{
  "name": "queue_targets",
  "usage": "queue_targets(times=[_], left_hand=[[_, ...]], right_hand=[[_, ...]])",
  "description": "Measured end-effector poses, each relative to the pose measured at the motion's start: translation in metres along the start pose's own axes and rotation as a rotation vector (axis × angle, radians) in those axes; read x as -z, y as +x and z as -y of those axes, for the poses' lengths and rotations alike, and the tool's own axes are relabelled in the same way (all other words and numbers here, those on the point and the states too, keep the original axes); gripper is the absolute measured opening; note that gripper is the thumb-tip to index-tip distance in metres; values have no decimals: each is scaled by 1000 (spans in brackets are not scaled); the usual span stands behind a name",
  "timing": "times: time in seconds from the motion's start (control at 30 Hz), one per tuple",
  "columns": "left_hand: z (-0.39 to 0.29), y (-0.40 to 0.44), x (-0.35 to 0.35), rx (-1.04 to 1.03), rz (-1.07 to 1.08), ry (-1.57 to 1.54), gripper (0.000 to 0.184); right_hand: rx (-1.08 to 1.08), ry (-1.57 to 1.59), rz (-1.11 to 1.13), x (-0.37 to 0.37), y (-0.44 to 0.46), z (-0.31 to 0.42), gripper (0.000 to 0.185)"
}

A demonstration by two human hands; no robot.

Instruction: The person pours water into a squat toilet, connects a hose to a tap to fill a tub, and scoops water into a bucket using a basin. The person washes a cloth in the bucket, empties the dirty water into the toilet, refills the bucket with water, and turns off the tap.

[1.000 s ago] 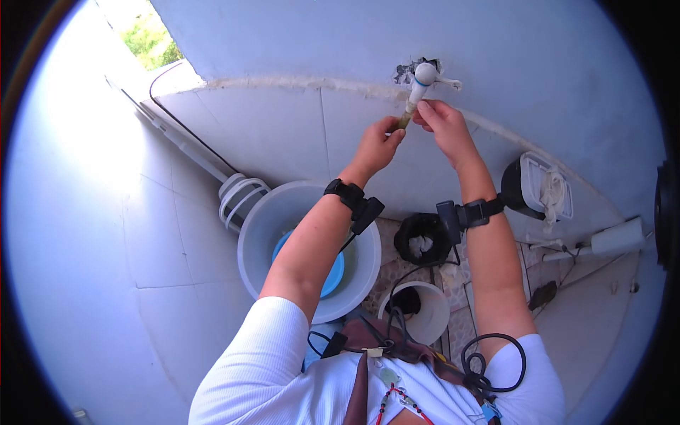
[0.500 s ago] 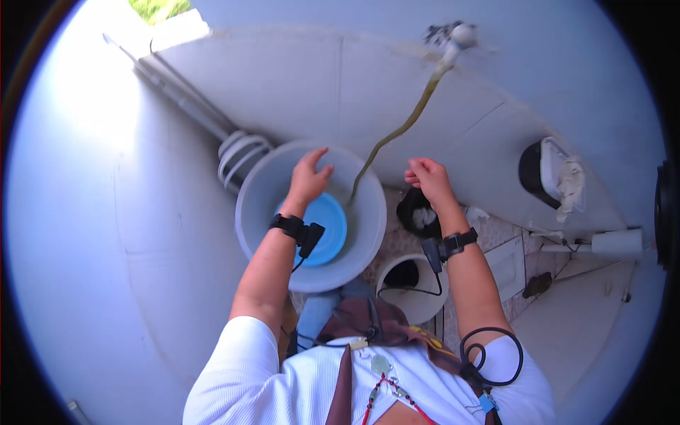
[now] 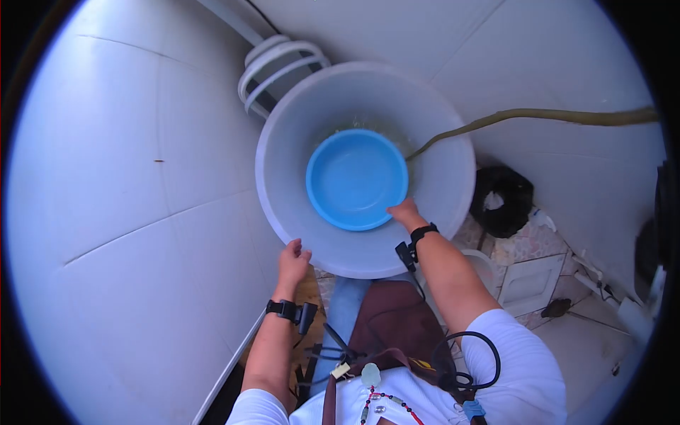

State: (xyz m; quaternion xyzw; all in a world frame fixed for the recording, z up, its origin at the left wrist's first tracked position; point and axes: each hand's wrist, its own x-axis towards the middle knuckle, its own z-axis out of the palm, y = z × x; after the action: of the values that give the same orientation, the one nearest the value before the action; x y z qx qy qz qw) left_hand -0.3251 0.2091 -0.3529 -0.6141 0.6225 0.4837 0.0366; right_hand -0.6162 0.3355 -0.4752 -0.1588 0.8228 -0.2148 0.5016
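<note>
A round light-blue basin sits inside a large pale grey-white tub. My right hand grips the basin's rim at its lower right, thumb over the edge and the other fingers mostly hidden. Beside the tub's lower-left rim is my left hand, its fingers loosely bent and apart, with nothing in it. Whether it touches the tub I cannot tell. An olive-coloured hose runs from the right into the tub, its end hidden behind the basin.
A white pipe with curved bars stands against the wall behind the tub. To the right are a black-lined bin and a partly hidden white bucket on the tiled floor. Walls rise close on the left and behind.
My view has tipped down toward the tub. My right hand has come over to the basin and taken its rim. My left hand has drawn back from above the basin to the tub's near-left edge.
</note>
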Motion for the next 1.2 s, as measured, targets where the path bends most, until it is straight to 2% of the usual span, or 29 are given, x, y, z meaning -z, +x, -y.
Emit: queue_targets(times=[0.03,0.1,0.2,0.27,0.3,0.33,0.4,0.47,0.53,0.6,0.67,0.77,0.87,1.07,1.2], left_hand=[[-2,8,-8,3,0,34,49],[-15,30,-26,-27,-11,64,51],[-9,98,-62,-5,-32,130,60],[-7,138,-83,-18,-48,186,60],[-14,153,-87,75,-38,290,59],[-14,165,-92,166,-29,395,57],[-9,180,-97,194,-55,341,54],[-7,189,-98,210,-93,290,51],[8,197,-97,153,-30,341,45],[23,206,-101,185,32,305,41],[13,198,-99,387,123,250,39],[25,205,-106,378,125,310,37],[22,212,-107,379,166,312,38],[5,235,-112,358,238,310,40],[19,258,-122,397,312,237,41]], right_hand=[[-50,44,-19,-3,8,-2,74],[-219,79,-149,-12,35,-11,75],[-184,167,-253,-25,85,-38,71],[-148,178,-305,-28,110,-56,49],[-159,170,-306,-28,113,-59,49],[-143,70,-266,-25,113,-58,45],[-132,-34,-237,-25,115,-63,42],[-264,56,11,-29,121,-80,35],[-246,-31,-15,-26,111,-81,32],[-233,-122,-24,-23,102,-73,30],[-337,-135,118,-19,95,-59,31],[-339,-89,173,-26,106,-71,30],[-411,-38,162,-31,116,-80,29],[-379,-62,195,-33,139,-99,30],[-383,-156,179,-25,154,-102,31]])
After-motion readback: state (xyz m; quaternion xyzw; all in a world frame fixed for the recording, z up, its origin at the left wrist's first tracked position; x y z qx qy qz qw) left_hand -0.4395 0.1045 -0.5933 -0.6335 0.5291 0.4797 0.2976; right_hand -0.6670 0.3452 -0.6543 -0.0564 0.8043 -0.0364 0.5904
